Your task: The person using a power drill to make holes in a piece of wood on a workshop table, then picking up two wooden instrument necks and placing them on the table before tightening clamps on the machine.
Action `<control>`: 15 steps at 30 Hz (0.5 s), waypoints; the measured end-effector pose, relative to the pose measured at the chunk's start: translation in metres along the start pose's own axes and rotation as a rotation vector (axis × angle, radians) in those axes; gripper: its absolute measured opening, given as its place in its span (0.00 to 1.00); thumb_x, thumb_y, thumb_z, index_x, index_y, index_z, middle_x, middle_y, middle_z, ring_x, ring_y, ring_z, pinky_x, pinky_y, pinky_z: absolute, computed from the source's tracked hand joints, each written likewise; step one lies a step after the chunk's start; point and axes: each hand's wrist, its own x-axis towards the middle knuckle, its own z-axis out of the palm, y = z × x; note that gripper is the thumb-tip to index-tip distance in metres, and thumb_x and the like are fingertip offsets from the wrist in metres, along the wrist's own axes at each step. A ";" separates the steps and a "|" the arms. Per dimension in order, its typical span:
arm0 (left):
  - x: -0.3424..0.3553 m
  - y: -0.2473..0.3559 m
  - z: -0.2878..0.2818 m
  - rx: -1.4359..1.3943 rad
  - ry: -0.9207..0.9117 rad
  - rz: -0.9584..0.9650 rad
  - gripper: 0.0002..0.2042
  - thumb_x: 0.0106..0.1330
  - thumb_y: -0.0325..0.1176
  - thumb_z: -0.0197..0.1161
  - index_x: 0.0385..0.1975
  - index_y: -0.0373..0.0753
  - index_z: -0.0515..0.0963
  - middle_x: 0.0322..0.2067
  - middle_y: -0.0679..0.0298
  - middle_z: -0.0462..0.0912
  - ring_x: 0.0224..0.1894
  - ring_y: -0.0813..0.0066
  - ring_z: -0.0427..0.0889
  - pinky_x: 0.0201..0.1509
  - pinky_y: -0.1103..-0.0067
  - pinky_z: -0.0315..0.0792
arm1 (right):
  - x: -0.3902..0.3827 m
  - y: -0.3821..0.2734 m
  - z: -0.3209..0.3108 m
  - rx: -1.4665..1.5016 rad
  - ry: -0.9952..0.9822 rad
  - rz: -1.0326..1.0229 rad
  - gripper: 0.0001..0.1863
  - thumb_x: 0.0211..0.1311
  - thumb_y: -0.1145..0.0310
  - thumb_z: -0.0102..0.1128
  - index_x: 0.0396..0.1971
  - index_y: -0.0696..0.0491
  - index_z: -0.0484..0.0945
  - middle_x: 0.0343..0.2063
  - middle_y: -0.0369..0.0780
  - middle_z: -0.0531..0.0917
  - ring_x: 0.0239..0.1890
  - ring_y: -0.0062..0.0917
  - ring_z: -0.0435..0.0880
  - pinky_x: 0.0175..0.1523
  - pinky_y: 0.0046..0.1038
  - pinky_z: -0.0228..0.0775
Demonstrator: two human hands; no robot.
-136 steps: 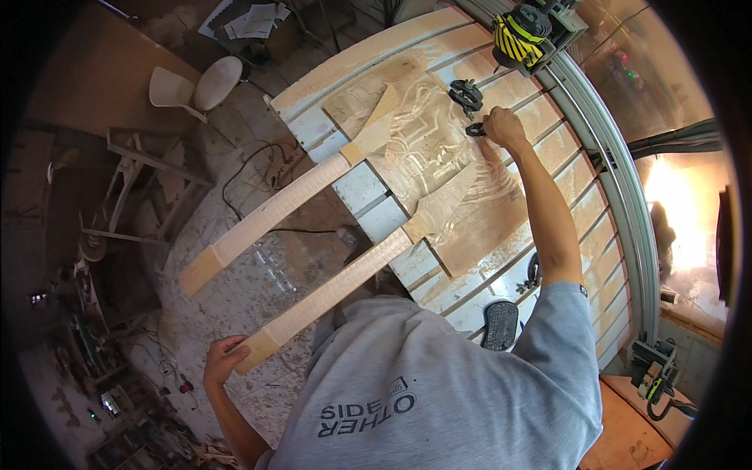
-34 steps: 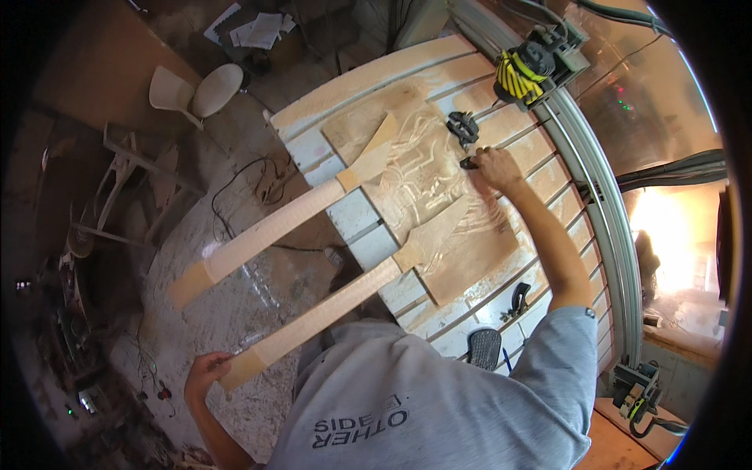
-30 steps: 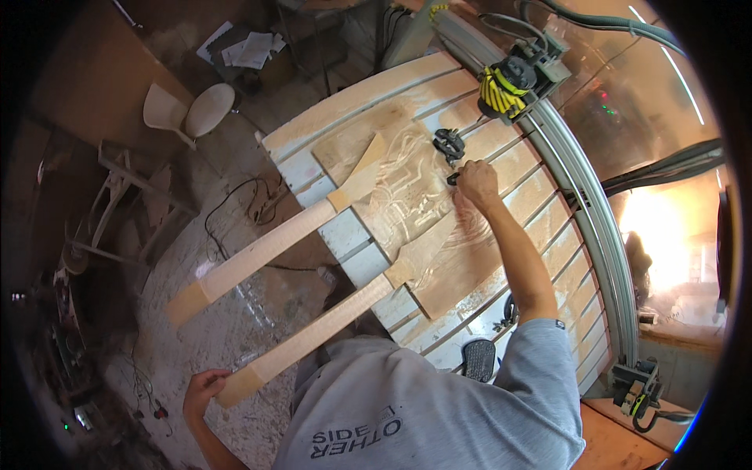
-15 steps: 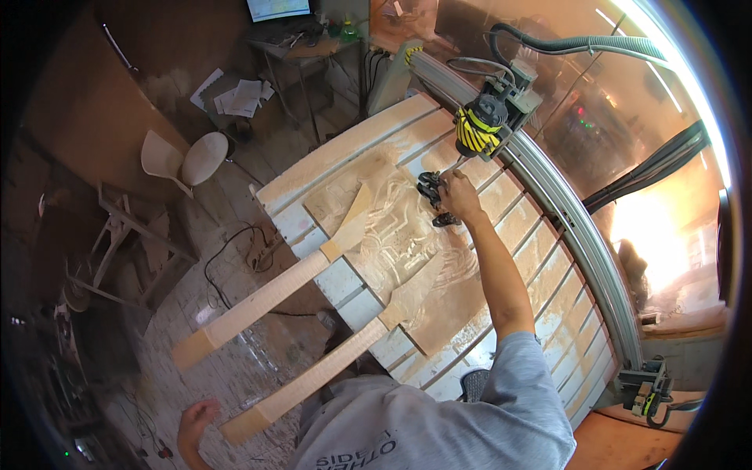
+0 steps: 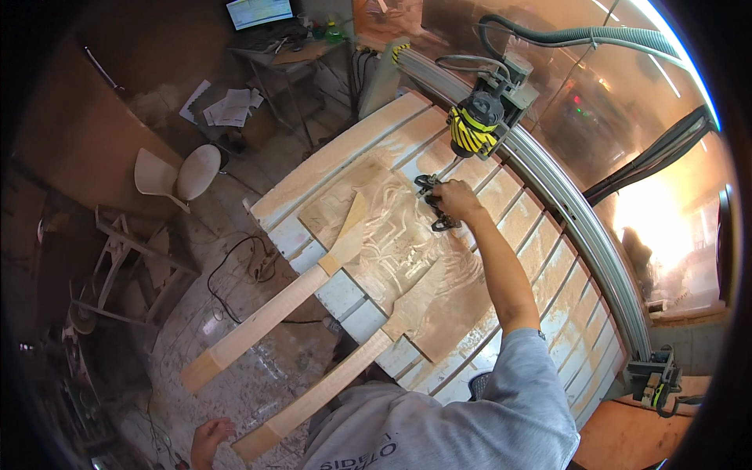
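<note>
My right hand (image 5: 458, 200) reaches over the far edge of a carved wooden board, its fingers closed around a black spring clamp (image 5: 446, 225) in a small dark cluster. Another part of the cluster (image 5: 425, 182) shows beyond my fingers; how many pieces there are I cannot tell. At lower left hangs my left hand (image 5: 211, 436), fingers apart and holding nothing, near the end of a long wooden piece (image 5: 313, 393). A second long wooden piece (image 5: 270, 313) lies to its left. Both overhang the table's near edge, with shaped ends on the carved board (image 5: 329, 205).
A yellow-and-black striped spindle (image 5: 472, 129) hangs from a metal gantry rail (image 5: 583, 215) just beyond my right hand. Sawdust covers the slotted machine table (image 5: 548, 290). At left stand a white chair (image 5: 157, 168) and a frame (image 5: 117, 274); a cable (image 5: 218, 282) lies on the floor.
The whole view has shifted slightly. My right hand stays at the black clamps, its fingers now lower over them. My left hand remains beside the wooden piece's end.
</note>
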 end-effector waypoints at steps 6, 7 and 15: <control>-0.002 -0.006 0.000 -0.019 -0.008 0.003 0.27 0.71 0.51 0.64 0.54 0.30 0.78 0.48 0.52 0.86 0.48 0.62 0.86 0.56 0.70 0.75 | -0.027 0.050 -0.005 -0.072 -0.060 0.112 0.10 0.52 0.69 0.64 0.36 0.51 0.87 0.35 0.49 0.87 0.45 0.44 0.86 0.52 0.44 0.78; -0.003 -0.007 -0.001 -0.015 -0.012 0.018 0.27 0.71 0.51 0.63 0.54 0.30 0.78 0.48 0.52 0.86 0.48 0.62 0.86 0.55 0.71 0.75 | -0.027 0.048 -0.005 -0.080 -0.031 0.154 0.10 0.52 0.69 0.64 0.36 0.52 0.86 0.36 0.49 0.87 0.45 0.44 0.86 0.52 0.44 0.78; 0.006 -0.018 -0.008 -0.021 0.008 -0.020 0.24 0.72 0.47 0.63 0.53 0.29 0.78 0.47 0.53 0.86 0.45 0.65 0.87 0.51 0.74 0.76 | 0.019 -0.016 -0.007 0.146 0.327 0.088 0.15 0.51 0.74 0.63 0.42 0.56 0.84 0.46 0.47 0.84 0.49 0.45 0.84 0.54 0.43 0.78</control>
